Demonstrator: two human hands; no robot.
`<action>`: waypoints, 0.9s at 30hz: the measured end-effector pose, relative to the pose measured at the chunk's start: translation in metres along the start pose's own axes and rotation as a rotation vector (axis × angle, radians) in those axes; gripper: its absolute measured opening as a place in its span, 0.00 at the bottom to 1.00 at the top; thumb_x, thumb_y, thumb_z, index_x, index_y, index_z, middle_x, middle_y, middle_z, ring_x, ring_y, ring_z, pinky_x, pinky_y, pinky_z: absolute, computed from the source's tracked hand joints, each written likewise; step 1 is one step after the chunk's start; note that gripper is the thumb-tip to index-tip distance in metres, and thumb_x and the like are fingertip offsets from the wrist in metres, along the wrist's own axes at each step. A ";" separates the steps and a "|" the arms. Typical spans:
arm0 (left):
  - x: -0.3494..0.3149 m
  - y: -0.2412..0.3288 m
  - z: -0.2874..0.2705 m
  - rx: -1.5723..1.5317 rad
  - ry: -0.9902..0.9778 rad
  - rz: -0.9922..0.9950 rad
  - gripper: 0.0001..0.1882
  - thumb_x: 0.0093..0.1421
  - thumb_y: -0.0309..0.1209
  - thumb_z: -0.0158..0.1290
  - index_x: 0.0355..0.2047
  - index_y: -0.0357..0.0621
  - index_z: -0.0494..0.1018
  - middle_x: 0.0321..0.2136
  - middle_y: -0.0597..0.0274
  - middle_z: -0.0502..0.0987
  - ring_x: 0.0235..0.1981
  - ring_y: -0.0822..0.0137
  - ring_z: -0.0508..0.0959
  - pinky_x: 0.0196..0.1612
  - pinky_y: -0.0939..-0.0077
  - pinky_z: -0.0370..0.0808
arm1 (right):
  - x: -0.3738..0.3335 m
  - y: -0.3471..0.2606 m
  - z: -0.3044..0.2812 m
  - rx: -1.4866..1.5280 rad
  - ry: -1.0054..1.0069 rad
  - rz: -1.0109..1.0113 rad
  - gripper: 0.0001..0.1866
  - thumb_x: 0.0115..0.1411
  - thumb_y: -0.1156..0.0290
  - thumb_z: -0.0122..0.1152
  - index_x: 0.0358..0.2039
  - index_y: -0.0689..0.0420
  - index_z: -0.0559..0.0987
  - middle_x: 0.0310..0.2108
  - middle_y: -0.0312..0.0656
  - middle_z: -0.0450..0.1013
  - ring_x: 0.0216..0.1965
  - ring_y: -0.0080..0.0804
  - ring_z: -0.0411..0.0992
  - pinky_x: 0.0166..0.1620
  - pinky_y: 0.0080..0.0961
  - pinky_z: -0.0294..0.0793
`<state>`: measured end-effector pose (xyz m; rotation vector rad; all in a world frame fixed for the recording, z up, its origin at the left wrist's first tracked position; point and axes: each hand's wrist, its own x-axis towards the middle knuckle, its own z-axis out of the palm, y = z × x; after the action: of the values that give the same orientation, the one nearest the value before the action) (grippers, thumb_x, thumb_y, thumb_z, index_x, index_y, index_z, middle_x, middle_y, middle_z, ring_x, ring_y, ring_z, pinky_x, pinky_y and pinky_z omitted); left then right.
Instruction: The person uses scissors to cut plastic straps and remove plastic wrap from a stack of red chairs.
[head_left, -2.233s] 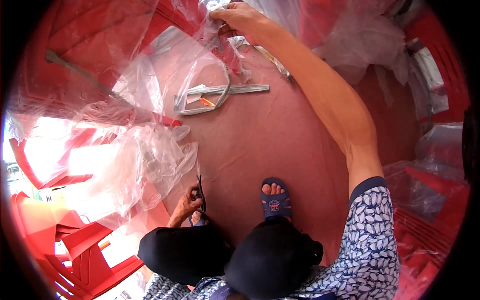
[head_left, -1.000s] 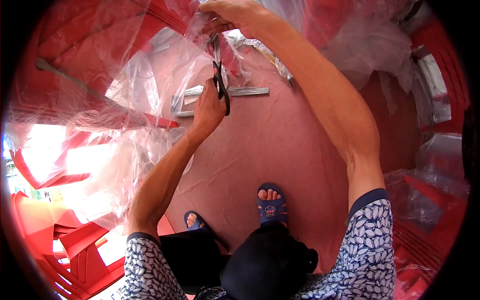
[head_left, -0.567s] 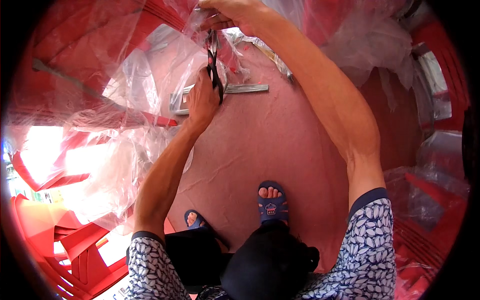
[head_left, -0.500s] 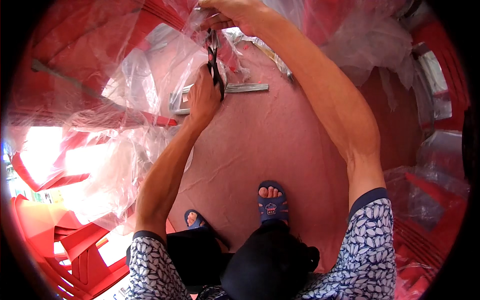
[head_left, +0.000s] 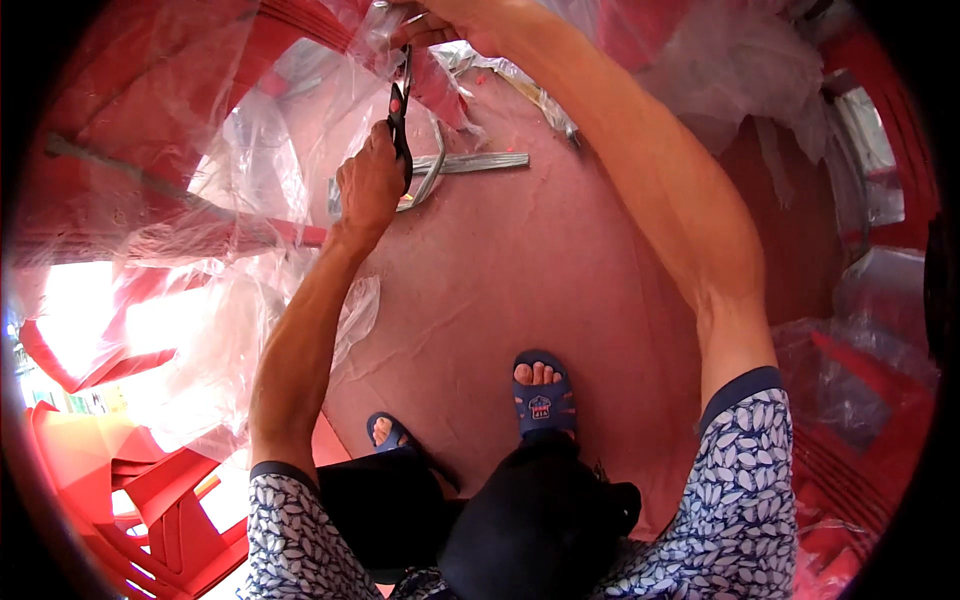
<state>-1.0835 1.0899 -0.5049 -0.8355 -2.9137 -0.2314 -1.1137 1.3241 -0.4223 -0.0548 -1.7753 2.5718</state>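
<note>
My left hand (head_left: 370, 185) is closed round the black handles of a pair of scissors (head_left: 398, 125), whose blades point up toward my other hand. Clear plastic film (head_left: 370, 35) hangs in loose folds at the top, beside the blade tips. Over it, my right hand (head_left: 450, 22) reaches in at the upper edge, its fingers bent and pinching the film; the picture's rim cuts off part of it. Whether the blades touch the film I cannot make out.
Red plastic chairs (head_left: 175, 510) stand at the lower left. More film (head_left: 740, 80) drapes over red shapes at the upper right. A flat grey strip (head_left: 480, 162) lies on the reddish floor (head_left: 500, 270). My feet wear blue slippers (head_left: 542, 405).
My left hand with the scissors has shifted left and slightly up. My right hand has moved only a little, and a bent grey strip beside the scissors now shows more.
</note>
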 end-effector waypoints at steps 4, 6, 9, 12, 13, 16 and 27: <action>-0.002 -0.001 -0.017 0.075 -0.052 0.062 0.13 0.65 0.33 0.47 0.47 0.43 0.66 0.29 0.41 0.79 0.30 0.37 0.79 0.34 0.42 0.72 | -0.014 -0.008 0.002 0.007 0.009 0.052 0.11 0.65 0.65 0.58 0.40 0.60 0.80 0.30 0.41 0.79 0.28 0.31 0.79 0.31 0.29 0.78; -0.001 -0.003 -0.019 0.039 -0.095 0.024 0.14 0.64 0.33 0.48 0.48 0.43 0.65 0.31 0.42 0.79 0.32 0.38 0.79 0.35 0.42 0.72 | -0.012 0.000 -0.006 0.088 -0.115 -0.051 0.11 0.65 0.66 0.57 0.40 0.60 0.80 0.31 0.40 0.79 0.30 0.30 0.79 0.34 0.27 0.78; -0.004 -0.009 -0.027 0.069 -0.113 0.012 0.18 0.63 0.31 0.49 0.52 0.43 0.63 0.37 0.42 0.78 0.35 0.38 0.79 0.37 0.43 0.72 | -0.017 0.020 -0.010 0.221 -0.188 -0.177 0.10 0.65 0.66 0.56 0.40 0.59 0.80 0.33 0.39 0.79 0.34 0.29 0.79 0.38 0.26 0.77; 0.007 0.010 -0.017 0.049 -0.115 -0.003 0.19 0.63 0.30 0.50 0.54 0.43 0.62 0.40 0.42 0.78 0.36 0.37 0.79 0.38 0.43 0.72 | -0.001 0.065 -0.043 0.141 0.047 -0.183 0.09 0.65 0.68 0.53 0.41 0.57 0.80 0.31 0.40 0.78 0.33 0.30 0.76 0.38 0.29 0.75; 0.006 0.006 -0.018 0.061 -0.120 -0.010 0.20 0.63 0.30 0.51 0.54 0.43 0.62 0.40 0.42 0.78 0.37 0.37 0.79 0.38 0.43 0.72 | -0.005 0.070 -0.037 0.015 0.106 -0.088 0.11 0.65 0.65 0.55 0.44 0.56 0.79 0.36 0.37 0.78 0.36 0.27 0.76 0.38 0.27 0.75; 0.005 0.009 -0.021 0.053 -0.096 0.005 0.20 0.63 0.31 0.51 0.54 0.42 0.62 0.40 0.42 0.78 0.36 0.37 0.79 0.39 0.43 0.72 | -0.013 0.080 -0.017 -0.040 0.161 0.007 0.14 0.68 0.59 0.55 0.46 0.55 0.78 0.40 0.34 0.78 0.37 0.22 0.75 0.38 0.22 0.74; 0.005 0.033 -0.031 -0.051 -0.193 -0.015 0.19 0.62 0.27 0.50 0.51 0.38 0.62 0.39 0.40 0.78 0.36 0.37 0.79 0.37 0.41 0.72 | -0.029 0.092 -0.015 0.251 0.030 -0.020 0.10 0.67 0.64 0.60 0.43 0.55 0.82 0.31 0.32 0.78 0.30 0.17 0.73 0.34 0.15 0.71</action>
<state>-1.0685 1.1151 -0.4699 -0.8901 -3.1061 -0.2391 -1.0839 1.3048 -0.5127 -0.0713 -1.4225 2.7396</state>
